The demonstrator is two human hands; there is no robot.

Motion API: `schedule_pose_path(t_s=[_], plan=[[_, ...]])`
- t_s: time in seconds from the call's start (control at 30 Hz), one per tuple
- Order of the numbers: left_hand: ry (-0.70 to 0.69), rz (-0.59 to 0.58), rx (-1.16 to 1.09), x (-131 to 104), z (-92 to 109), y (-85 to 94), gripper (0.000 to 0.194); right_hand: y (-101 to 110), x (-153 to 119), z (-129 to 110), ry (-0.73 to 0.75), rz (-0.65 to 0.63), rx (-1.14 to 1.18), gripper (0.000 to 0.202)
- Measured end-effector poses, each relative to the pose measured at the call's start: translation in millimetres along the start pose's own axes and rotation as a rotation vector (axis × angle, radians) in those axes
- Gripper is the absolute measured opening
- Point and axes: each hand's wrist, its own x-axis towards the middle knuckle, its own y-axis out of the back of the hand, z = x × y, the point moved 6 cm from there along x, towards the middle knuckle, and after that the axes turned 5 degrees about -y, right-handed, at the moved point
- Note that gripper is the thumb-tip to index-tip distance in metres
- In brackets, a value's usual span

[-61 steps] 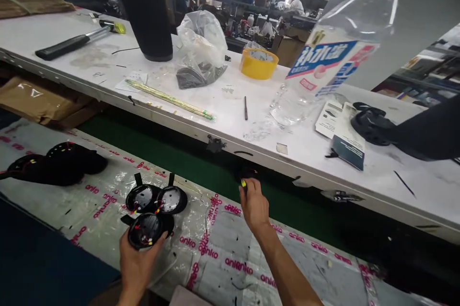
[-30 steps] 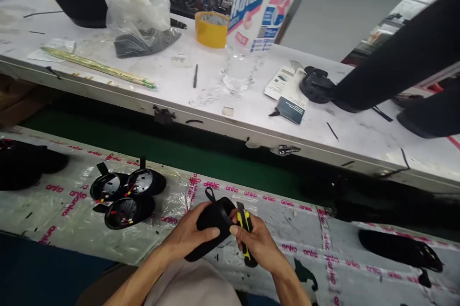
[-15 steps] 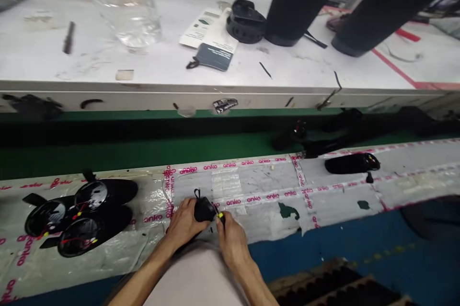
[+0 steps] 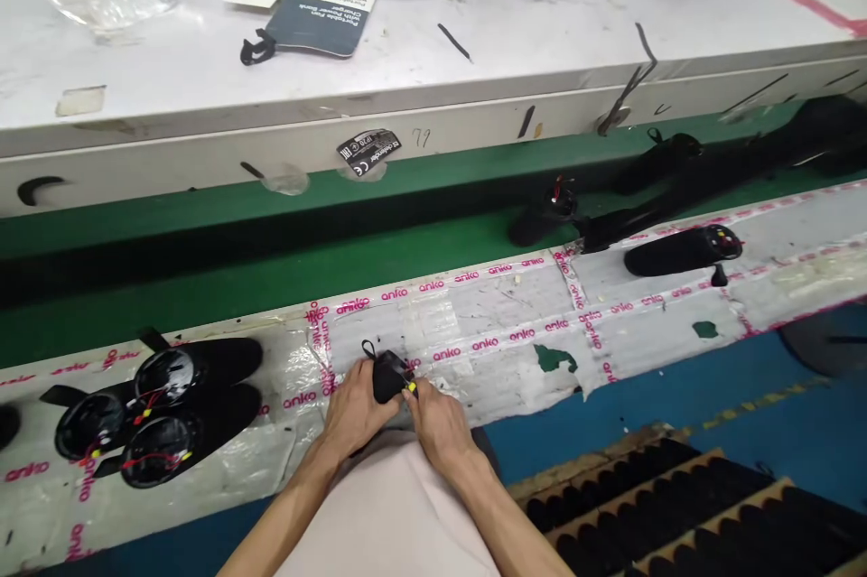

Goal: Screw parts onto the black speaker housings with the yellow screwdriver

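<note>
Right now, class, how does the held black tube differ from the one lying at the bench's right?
The held tube is in the left hand; the other tube lies on the bench. The held tube's loop points up the picture; the other tube's strap points down. Both are black.

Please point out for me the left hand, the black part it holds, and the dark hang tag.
Left hand [image 4: 353, 407]: head view, back of the hand.
Black part [image 4: 387, 380]: head view, its outer side.
Dark hang tag [image 4: 320, 24]: head view, its printed face.

Black looped case [image 4: 388, 380] between both hands [image 4: 353, 401]
</note>
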Motion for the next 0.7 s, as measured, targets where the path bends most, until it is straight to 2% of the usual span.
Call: schedule_pose_path(t_s=[0.27,0.47,0.7], plan=[[-0.006,0.008,0.006,-1,3,1.6,0.042,4,2,-5,-0.022,-0.031,-0.137,0.027],[0.017,0.017,-0.003,-1,0,0.3,0.047,3,-3,-14,-0.098,-0.026,-0.23,0.027],[0.043,0.021,0.001,1,-4,-1.5,0.044,5,-8,-20,-0.111,-0.034,-0.281,0.023]])
